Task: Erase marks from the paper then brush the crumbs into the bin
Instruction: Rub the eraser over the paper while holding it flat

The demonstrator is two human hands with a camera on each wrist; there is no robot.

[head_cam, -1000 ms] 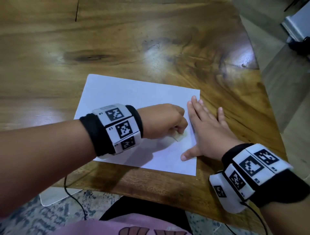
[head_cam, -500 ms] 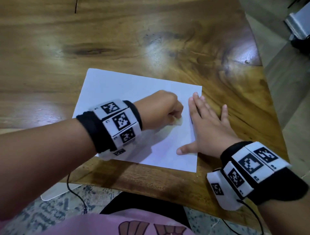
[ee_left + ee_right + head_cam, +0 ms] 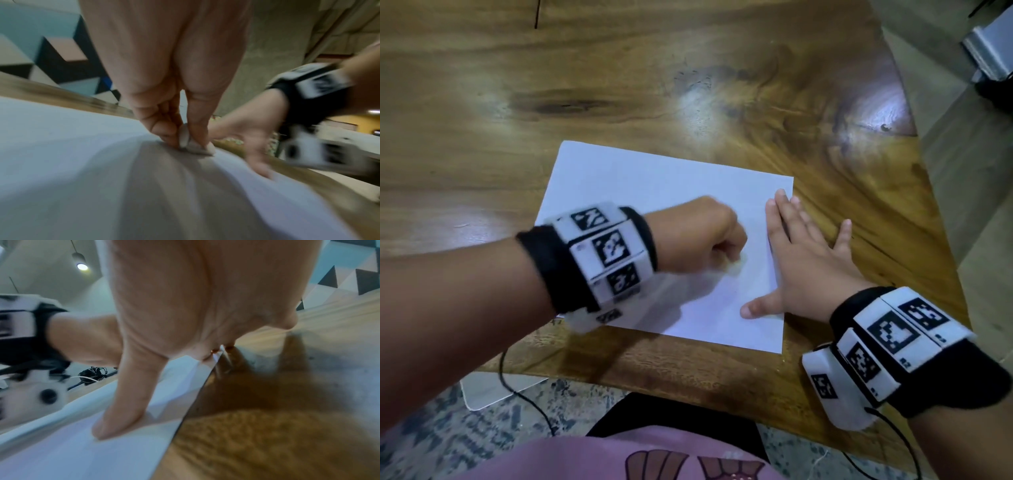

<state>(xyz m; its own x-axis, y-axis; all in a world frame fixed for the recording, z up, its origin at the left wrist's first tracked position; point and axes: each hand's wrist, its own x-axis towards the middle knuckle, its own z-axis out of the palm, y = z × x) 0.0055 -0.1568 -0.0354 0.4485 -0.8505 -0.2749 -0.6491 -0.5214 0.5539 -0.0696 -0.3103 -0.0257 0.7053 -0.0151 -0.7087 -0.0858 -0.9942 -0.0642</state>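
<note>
A white sheet of paper (image 3: 654,181) lies near the front edge of the wooden table (image 3: 619,85). My left hand (image 3: 709,236) is curled over the sheet's middle and pinches a small pale eraser (image 3: 837,269), whose end presses on the paper (image 3: 61,146). The left wrist view shows the eraser (image 3: 185,141) between thumb and fingers, blurred by motion. My right hand (image 3: 801,260) lies flat with straight, spread fingers across the sheet's right edge, thumb (image 3: 121,405) on the paper (image 3: 82,451). No marks or crumbs can be made out. No bin is in view.
The table's front edge (image 3: 688,380) runs just below the paper, and its right side slants off toward the floor (image 3: 979,205). A white flat object (image 3: 493,390) and a black cable (image 3: 524,394) lie under the table. A grey metal thing (image 3: 993,48) stands far right.
My left hand with the eraser has slid back and forth over the sheet, a little up from a second ago, and is blurred now. The right hand has stayed put.
</note>
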